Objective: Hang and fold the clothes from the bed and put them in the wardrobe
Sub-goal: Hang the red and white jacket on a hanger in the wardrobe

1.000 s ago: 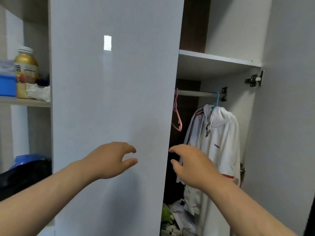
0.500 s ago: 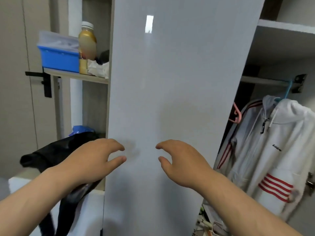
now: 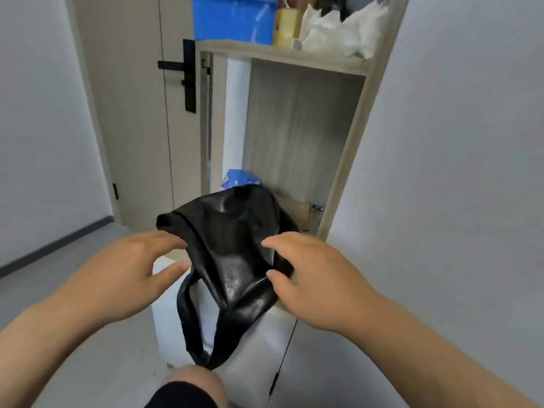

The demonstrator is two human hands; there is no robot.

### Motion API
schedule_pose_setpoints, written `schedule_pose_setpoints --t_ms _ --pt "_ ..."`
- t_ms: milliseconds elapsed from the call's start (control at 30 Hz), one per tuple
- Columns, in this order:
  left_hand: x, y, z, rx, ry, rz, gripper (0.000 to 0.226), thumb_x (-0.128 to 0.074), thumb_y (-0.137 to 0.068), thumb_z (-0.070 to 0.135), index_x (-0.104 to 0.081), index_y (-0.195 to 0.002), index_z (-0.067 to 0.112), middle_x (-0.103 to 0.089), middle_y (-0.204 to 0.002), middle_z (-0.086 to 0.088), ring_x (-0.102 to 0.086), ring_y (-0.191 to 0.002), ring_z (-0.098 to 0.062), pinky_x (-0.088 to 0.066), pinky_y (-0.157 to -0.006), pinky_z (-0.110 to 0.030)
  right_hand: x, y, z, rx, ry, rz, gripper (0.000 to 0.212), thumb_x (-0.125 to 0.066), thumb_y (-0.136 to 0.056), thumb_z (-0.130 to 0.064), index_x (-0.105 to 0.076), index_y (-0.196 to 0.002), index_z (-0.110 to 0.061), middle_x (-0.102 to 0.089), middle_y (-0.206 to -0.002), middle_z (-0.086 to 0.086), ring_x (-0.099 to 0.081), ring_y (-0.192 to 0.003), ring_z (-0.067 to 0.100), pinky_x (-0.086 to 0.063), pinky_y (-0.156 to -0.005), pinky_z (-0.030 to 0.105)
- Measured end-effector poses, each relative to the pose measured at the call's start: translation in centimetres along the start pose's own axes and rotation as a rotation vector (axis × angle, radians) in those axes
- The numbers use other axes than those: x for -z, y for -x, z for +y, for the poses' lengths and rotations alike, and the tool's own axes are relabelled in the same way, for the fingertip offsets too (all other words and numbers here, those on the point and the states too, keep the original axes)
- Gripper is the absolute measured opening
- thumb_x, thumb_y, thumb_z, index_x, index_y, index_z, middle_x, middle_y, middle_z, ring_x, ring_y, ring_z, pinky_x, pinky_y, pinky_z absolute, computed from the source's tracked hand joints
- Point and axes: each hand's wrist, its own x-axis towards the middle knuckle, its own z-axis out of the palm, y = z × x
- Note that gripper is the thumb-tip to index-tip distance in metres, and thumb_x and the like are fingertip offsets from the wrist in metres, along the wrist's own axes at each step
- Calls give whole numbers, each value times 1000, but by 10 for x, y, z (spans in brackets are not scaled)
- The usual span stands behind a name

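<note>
Both hands are out in front with nothing in them; the left hand (image 3: 123, 278) has fingers spread and loosely bent, the right hand (image 3: 318, 278) is the same, thumb tucked under; neither is gripping anything yet. Between them, just past the fingertips, sits a black shiny garment (image 3: 232, 245), slumped on a white low cabinet (image 3: 170, 328) with its loops dangling down the front toward the person's knee; the right thumb looks near or brushing it, can't tell which. Looks like faux leather to me, so probably floppy, light-ish and a bit slick; I'd pinch the thick folded edge by the left fingertips and the bunched side by the right thumb, not the thin dangling loops.
</note>
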Motion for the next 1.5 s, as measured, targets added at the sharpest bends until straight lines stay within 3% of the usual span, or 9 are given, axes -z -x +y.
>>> schedule_pose_setpoints --t_ms 200,533,700,800,900,1000,1167,1333,1500 --pt "7 37 -43 181 -60 -44 85 -18 -74 85 -59 -128 35 -58 -128 22 -57 -115 -5 -45 -95 -24 -43 -48 -21 113 -64 -71 47 -52 -99 -38 -43 -145 -32 -48 -141 -20 -41 -130 3 -31 -103 15" --pt "57 130 -101 438 -125 42 78 -21 -77 74 -60 -128 30 -59 -131 15 -56 -120 -8 -44 -99 -27 -91 -113 -104 353 -76 -167 48 -54 -98 -38 -45 -145 -33 -46 -144 -19 -42 -133 4 -33 -107 19" --pt "86 187 -134 560 -126 103 80 -24 -75 77 -62 -127 29 -61 -129 14 -59 -98 1 -40 -88 -21 -118 -136 -168 419 -84 -225 45 -52 -99 -36 -47 -143 -31 -47 -145 -17 -44 -132 6 -33 -106 21" --pt "97 212 -153 620 -127 151 78 -25 -75 74 -63 -127 30 -63 -129 11 -60 -115 -13 -44 -92 -29 -137 -142 -196 462 -76 -277 44 -51 -100 -36 -47 -143 -30 -47 -145 -16 -47 -129 6 -33 -103 19" --pt "98 228 -175 643 -145 156 77 -26 -75 74 -63 -126 29 -63 -129 10 -58 -120 -16 -45 -97 -34 -155 -152 -218 496 -58 -291 44 -51 -99 -36 -47 -143 -29 -49 -143 -14 -44 -132 10 -36 -107 25" --pt "88 228 -200 671 -111 130 75 -28 -76 72 -64 -124 27 -62 -129 9 -58 -119 -16 -44 -98 -33 -172 -161 -225 466 -81 -280 43 -51 -99 -35 -49 -141 -29 -51 -142 -13 -46 -131 11 -38 -107 29" --pt "37 206 -241 711 -70 73 63 -39 -84 64 -64 -124 21 -63 -126 3 -59 -113 -21 -44 -95 -37 -224 -179 -212 425 -65 -343 42 -50 -100 -33 -48 -142 -29 -48 -144 -14 -42 -133 7 -30 -99 16" --pt "-21 170 -281 718 -20 0 77 -23 -79 69 -62 -127 22 -62 -127 6 -57 -118 -17 -41 -99 -30 -270 -221 -187 401 -13 -424 43 -44 -101 -39 -41 -144 -35 -41 -145 -21 -36 -133 5 -26 -90 15" --pt "-49 125 -323 758 -45 -138 78 -21 -80 70 -57 -133 25 -58 -130 11 -55 -120 -10 -37 -98 -20 -306 -281 -173 415 -27 -551 45 -41 -102 -40 -35 -147 -34 -37 -145 -20 -36 -133 4 -30 -105 19"
